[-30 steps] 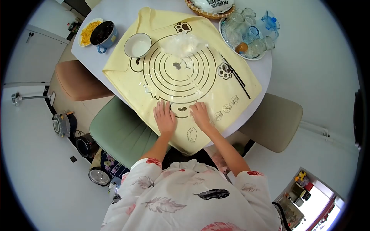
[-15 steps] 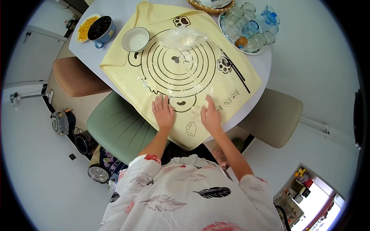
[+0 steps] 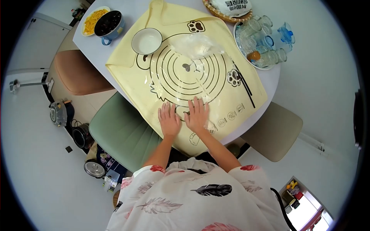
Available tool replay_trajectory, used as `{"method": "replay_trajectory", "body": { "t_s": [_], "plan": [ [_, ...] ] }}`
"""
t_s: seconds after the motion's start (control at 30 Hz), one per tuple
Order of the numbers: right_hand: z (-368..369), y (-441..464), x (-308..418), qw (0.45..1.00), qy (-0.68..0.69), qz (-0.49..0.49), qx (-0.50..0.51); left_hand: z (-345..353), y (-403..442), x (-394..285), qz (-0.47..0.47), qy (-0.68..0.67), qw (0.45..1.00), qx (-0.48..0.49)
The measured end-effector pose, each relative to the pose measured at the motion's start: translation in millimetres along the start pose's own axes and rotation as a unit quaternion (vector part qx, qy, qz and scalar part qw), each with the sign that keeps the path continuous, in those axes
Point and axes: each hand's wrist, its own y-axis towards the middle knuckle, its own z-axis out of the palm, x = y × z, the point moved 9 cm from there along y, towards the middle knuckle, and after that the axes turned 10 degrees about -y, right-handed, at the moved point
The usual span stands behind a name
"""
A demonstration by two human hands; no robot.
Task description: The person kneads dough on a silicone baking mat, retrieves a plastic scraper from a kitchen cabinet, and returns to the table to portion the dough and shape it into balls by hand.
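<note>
Pale counter (image 3: 135, 17), rounded right end. Brown chair (image 3: 79, 73) left of counter; green chair (image 3: 119, 134) by its near-left edge, taupe chair (image 3: 275, 129) by its near-right. Beige floor (image 3: 84, 104) left of counter. Plain white wall (image 3: 323, 77) right of counter. White door (image 3: 34, 48) well left of counter. Bright opening (image 3: 310, 208) well beyond counter's near-right side.

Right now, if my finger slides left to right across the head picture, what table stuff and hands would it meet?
Yellow food, blue cup, bowl, left hand, right hand, chopsticks, blue glassware.
</note>
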Motion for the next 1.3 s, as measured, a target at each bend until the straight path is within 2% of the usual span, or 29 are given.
{"method": "replay_trajectory", "body": {
  "t_s": [0.07,0.13,0.17,0.23,0.27,0.3,0.33,0.37,0.4,0.47,0.5,0.57,0.6,0.67,0.7,0.73,0.77,0.8,0.9,1.03,1.1,1.23,1.3],
  "plan": [
    [2,10,5,1.0,0.001,-0.012,-0.008,3,1,2,-0.005,-0.002,1.0,0.003],
    [-12,14,6,0.995,0.04,-0.011,-0.092,0,-1,1,-0.002,0.003,1.0,0.001],
    [-14,15,5,0.995,0.038,-0.011,-0.095,1,-2,1,-0.007,0.007,1.0,0.008],
    [-19,23,-15,0.974,0.17,0.075,-0.131,0,1,-1,0.001,0.006,1.0,0.0],
    [-19,28,-21,0.973,0.169,0.075,-0.139,0,3,-2,0.006,0.006,1.0,-0.006],
    [-3,27,-47,0.895,0.389,0.154,-0.155,-2,3,-3,0.015,0.001,1.0,-0.014],
    [2,25,-60,0.76,0.588,0.227,-0.161,-5,1,-5,0.024,-0.002,1.0,-0.018],
    [18,11,-75,0.626,0.677,0.368,-0.122,-5,0,-6,0.028,0.0,1.0,-0.012],
    [15,11,-86,0.597,0.7,0.36,-0.154,-5,0,-6,0.032,0.001,0.999,-0.01],
    [20,0,-99,0.452,0.827,0.298,-0.148,-4,0,-5,0.022,0.007,1.0,-0.015],
    [25,-7,-102,0.452,0.826,0.3,-0.152,-4,0,-5,0.022,0.008,1.0,-0.017],
    [24,-40,-131,0.552,0.682,0.393,-0.275,-3,-1,-5,0.025,0.004,0.999,-0.021],
    [36,-49,-135,0.552,0.681,0.394,-0.276,-4,0,-5,0.024,0.002,0.999,-0.027],
    [25,-74,-145,0.743,0.453,0.374,-0.319,-3,-2,-5,0.028,0.006,0.999,-0.024],
    [15,-82,-144,0.742,0.452,0.377,-0.321,-4,-2,-6,0.028,0.008,0.999,-0.025],
    [-24,-78,-127,0.87,0.253,0.313,-0.283,-4,0,-6,0.029,0.01,0.999,-0.026],
    [-44,-72,-105,0.945,0.038,0.232,-0.225,-3,0,-7,0.031,0.008,0.999,-0.022],
    [-46,-78,-102,0.945,0.035,0.236,-0.224,-4,0,-6,0.029,0.005,0.999,-0.029],
    [-22,-71,-82,0.969,-0.089,0.221,-0.065,-4,0,-7,0.032,-0.002,0.999,-0.03],
    [-15,-56,-72,0.966,-0.147,0.204,-0.061,-2,-1,-3,0.032,0.001,0.999,-0.022],
    [-9,-56,-79,0.969,-0.078,0.23,-0.031,-1,1,-2,0.03,0.005,0.999,-0.021],
    [-10,-41,-73,0.974,-0.098,0.204,-0.013,-2,0,-3,0.022,0.007,1.0,-0.006],
    [-12,-34,-74,0.971,-0.092,0.219,-0.034,-1,2,-2,0.014,0.008,1.0,0.004]
  ]
}}
